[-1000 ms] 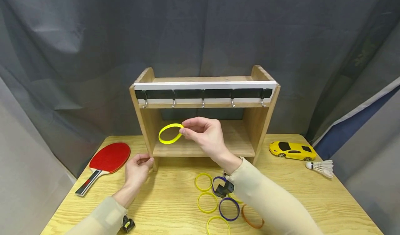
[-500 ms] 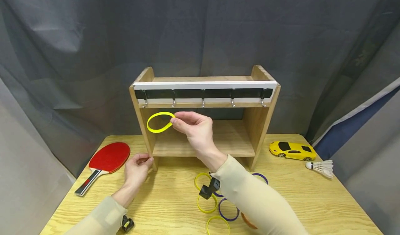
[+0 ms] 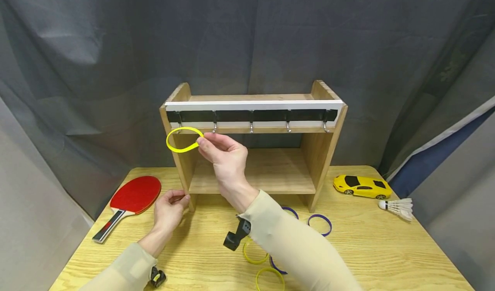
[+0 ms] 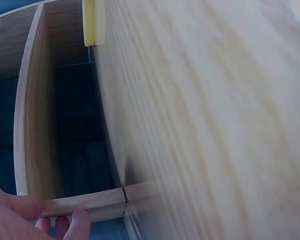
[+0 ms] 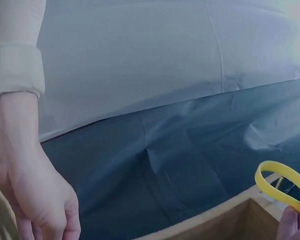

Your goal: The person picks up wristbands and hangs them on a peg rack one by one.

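My right hand (image 3: 229,160) pinches a yellow silicone wristband (image 3: 181,151) between thumb and fingertips. Held out to the left, the band overlaps the leftmost metal hook on the front of a small wooden shelf (image 3: 263,170). A row of several such hooks (image 3: 215,128) runs along its black-and-white strip. In the right wrist view the yellow wristband (image 5: 259,176) appears at lower right, above the shelf's edge. Low on the shelf's left side, my left hand (image 3: 168,211) grips the wood. The left wrist view shows fingers (image 4: 80,222) and thumb around that wooden edge (image 4: 95,199).
On the table lie yellow wristbands (image 3: 270,269) and purple wristbands (image 3: 319,215), some behind my right sleeve (image 3: 294,239). To the left is a red table tennis bat (image 3: 136,194). A yellow toy car (image 3: 362,187) and a shuttlecock (image 3: 398,207) are at right.
My right hand has carried the yellow wristband left and upward, from inside the shelf opening to the leftmost hook. The orange wristband is now hidden by my sleeve. My left hand stays put.
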`<state>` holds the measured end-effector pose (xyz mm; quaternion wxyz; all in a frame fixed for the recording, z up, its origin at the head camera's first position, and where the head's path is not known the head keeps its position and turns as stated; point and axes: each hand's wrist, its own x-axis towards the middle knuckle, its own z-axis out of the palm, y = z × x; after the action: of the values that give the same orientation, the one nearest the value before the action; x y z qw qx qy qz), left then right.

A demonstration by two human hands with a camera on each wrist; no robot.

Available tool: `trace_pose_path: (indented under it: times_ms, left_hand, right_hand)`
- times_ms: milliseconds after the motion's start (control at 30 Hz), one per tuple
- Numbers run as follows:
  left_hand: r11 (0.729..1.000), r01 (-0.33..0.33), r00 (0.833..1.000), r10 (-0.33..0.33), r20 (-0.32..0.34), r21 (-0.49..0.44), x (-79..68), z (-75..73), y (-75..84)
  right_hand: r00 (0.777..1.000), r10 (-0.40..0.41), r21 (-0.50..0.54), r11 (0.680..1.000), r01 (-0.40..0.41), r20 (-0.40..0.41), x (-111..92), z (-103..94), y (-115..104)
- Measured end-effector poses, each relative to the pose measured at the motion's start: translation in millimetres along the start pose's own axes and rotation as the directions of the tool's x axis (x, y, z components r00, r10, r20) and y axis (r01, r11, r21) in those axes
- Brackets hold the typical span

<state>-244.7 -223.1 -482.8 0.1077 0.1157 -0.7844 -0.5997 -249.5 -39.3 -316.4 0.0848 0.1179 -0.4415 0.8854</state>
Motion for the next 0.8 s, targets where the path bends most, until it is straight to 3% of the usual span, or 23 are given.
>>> trace_pose_path:
  times_ms: [267,800]
  left_hand:
    - [1.0,-0.004,1.0,0.004,0.003,-0.001,-0.8,-0.5,-0.2]
    - [1.0,-0.01,1.0,0.011,0.003,-0.008,0.2,0.6,-0.3]
  right_hand:
    - [0.997,-0.035,0.036,0.999,0.038,-0.07,1.5,9.0,8.2]
    - [0.998,-0.037,-0.04,0.999,0.035,-0.055,1.6,-1.7,22.5]
